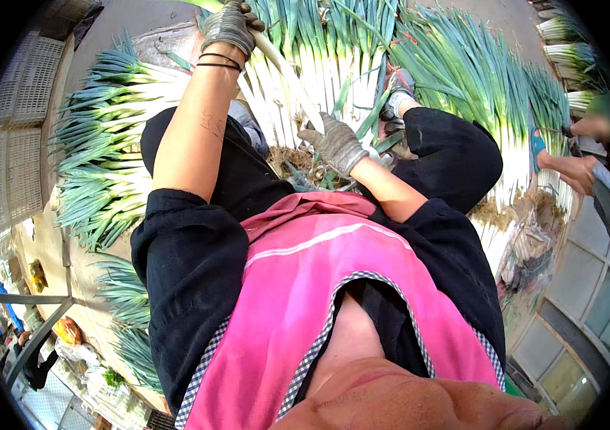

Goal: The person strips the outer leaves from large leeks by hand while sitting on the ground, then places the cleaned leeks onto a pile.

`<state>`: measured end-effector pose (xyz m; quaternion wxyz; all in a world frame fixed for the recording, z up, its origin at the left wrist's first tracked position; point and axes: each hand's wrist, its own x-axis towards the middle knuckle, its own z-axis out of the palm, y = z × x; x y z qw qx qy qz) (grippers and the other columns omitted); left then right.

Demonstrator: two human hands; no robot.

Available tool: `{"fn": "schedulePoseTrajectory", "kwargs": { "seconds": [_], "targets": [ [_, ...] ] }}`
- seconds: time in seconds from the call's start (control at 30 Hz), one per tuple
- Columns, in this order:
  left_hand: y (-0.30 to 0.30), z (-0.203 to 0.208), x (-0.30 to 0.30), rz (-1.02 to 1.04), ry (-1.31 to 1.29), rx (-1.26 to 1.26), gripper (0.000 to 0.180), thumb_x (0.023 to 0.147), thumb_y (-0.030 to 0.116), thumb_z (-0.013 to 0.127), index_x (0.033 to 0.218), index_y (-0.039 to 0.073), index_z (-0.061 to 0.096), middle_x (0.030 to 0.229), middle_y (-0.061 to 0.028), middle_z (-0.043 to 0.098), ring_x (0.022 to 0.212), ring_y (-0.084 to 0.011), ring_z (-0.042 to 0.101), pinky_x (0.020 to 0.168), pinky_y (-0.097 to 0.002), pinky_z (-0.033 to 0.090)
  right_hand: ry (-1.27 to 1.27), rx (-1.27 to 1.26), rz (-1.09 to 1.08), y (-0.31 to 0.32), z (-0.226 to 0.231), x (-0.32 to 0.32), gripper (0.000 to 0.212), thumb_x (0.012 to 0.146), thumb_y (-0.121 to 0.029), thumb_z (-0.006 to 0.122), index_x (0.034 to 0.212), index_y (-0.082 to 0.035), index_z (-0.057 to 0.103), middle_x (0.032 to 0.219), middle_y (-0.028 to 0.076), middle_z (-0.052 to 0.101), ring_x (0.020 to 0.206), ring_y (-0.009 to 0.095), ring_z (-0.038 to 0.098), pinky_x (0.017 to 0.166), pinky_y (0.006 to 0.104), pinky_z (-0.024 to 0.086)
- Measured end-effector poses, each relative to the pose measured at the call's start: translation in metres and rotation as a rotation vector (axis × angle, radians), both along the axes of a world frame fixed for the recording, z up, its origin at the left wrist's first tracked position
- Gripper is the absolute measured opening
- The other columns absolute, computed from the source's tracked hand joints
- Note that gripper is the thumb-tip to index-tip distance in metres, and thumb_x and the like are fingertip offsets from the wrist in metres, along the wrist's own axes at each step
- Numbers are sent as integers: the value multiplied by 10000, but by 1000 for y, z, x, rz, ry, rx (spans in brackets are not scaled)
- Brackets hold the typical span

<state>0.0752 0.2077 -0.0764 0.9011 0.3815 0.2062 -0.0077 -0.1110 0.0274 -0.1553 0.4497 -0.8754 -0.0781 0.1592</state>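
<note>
A long green onion (287,72) with a thick white stalk slants between my two hands. My left hand (229,30), in a grey work glove, is closed around its upper part at the top of the view. Lower and to the right, my right hand (337,143), gloved alike, grips the white stalk near its lower end. Just beyond my right hand lies a wide row of green onions (348,64), white stalks toward me and green leaves away. Roots and leaf scraps (298,163) litter the ground between my feet.
More green onions (104,143) are piled at the left, and tied bundles (469,79) lie at the right. Plastic crates (15,172) stand along the left edge. Another person's sandalled foot (543,158) is at the right, near dirty plastic sacking (527,251).
</note>
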Motion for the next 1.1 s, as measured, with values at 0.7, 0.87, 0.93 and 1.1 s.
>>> {"fn": "schedulePoseTrajectory", "kwargs": {
  "seconds": [0.7,0.87,0.93,1.1],
  "targets": [
    [72,20,36,20,-227,-155,203,835,278,524,733,132,427,499,65,313,382,-64,285,360,-206,251,293,567,-162,-9,39,-3,303,829,-191,522,1047,18,506,727,48,596,526,59,489,481,189,393],
    [68,25,29,-57,-286,-213,203,814,285,556,753,137,430,491,74,284,378,-60,266,361,-206,245,520,888,-472,-14,16,9,227,810,-198,555,927,-4,561,654,45,566,555,103,547,491,200,430],
    [68,24,29,-47,-275,-219,213,810,293,559,749,136,428,490,73,274,379,-57,259,361,-207,242,602,905,-440,-18,20,7,238,814,-176,548,981,-6,547,726,44,571,586,110,554,526,198,445],
    [80,28,27,31,-260,-172,205,806,275,570,753,130,434,488,70,283,373,-66,256,358,-209,241,200,602,-116,-13,25,-5,320,825,-189,518,1088,-8,509,847,54,568,675,89,549,595,183,446]
  ]
}}
